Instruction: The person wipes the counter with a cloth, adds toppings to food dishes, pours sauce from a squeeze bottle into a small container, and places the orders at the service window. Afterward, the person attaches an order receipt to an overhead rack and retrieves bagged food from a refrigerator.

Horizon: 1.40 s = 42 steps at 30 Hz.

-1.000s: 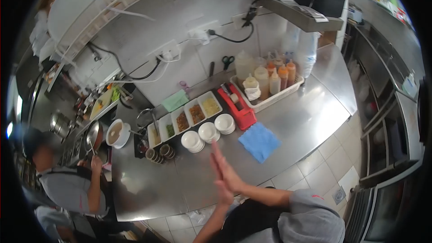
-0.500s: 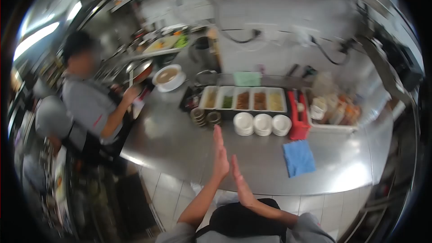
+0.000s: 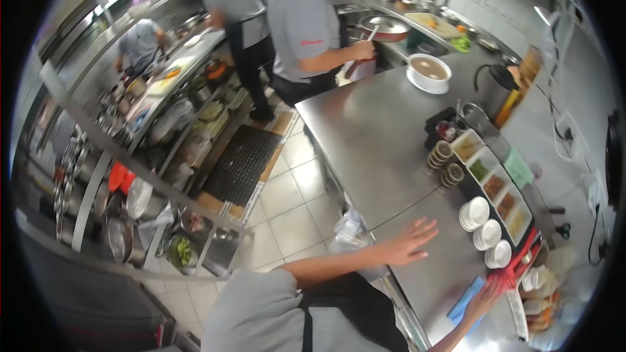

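My left hand (image 3: 409, 242) is over the steel counter (image 3: 365, 150), fingers spread, holding nothing. To its right, my right hand (image 3: 488, 292) reaches across the blue cloth (image 3: 464, 301), fingers apart, close to the red holder (image 3: 521, 262); whether it touches either is unclear. Stacks of small white bowls (image 3: 486, 234) stand between my hands and a row of white trays (image 3: 493, 186) with toppings. Small ribbed cups (image 3: 451, 175) are stacked beyond the bowls.
A co-worker (image 3: 306, 26) at the counter's far side holds a utensil near a pan (image 3: 385, 27). A white bowl of liquid (image 3: 428, 73) and a dark jug (image 3: 493, 88) stand on the counter. Two more people are further back. Metal shelving (image 3: 130, 150) fills the left.
The view has swung left. My hands, upright and close together before, are now apart; the right one has moved to the blue cloth and red holder.
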Tool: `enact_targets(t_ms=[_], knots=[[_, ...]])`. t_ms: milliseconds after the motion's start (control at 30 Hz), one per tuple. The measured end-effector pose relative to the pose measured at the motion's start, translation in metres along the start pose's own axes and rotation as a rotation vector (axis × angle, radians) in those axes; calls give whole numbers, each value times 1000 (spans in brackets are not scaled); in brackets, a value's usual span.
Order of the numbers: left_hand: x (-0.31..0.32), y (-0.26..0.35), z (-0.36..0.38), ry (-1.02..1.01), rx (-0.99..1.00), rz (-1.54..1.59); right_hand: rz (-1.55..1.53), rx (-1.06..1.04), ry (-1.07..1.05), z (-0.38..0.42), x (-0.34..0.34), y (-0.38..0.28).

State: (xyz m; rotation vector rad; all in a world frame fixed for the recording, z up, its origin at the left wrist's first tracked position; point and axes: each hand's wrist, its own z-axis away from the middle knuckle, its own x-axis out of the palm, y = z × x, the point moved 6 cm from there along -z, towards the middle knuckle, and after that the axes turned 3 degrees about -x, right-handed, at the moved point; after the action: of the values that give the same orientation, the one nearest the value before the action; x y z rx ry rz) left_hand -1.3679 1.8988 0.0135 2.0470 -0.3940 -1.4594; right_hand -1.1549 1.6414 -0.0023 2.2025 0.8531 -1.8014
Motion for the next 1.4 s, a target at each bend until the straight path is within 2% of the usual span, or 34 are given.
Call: enact_targets(t_ms=[67, 167, 367, 567, 667, 767, 867, 1400], knots=[[-3, -29, 2, 116, 13, -171, 481, 245, -331, 30, 13, 0], [13, -42, 10, 76, 12, -358, 351, 227, -194, 39, 32, 22], [2, -37, 6, 37, -30, -299, 265, 239, -156, 40, 27, 18], [-8, -39, 12, 222, -4, -109, 211, 225, -72, 42, 22, 13], [-8, -42, 19, 366, 106, -28, 243, 212, -49, 41, 27, 16], [-15, -37, 21, 412, 65, 35, 219, 251, -69, 41, 26, 14], [-14, -39, 23, 463, 108, 45, 235, 236, -60, 42, 32, 20], [-14, -36, 19, 372, 111, 35, 158, 242, -1, 42, 9, -3]])
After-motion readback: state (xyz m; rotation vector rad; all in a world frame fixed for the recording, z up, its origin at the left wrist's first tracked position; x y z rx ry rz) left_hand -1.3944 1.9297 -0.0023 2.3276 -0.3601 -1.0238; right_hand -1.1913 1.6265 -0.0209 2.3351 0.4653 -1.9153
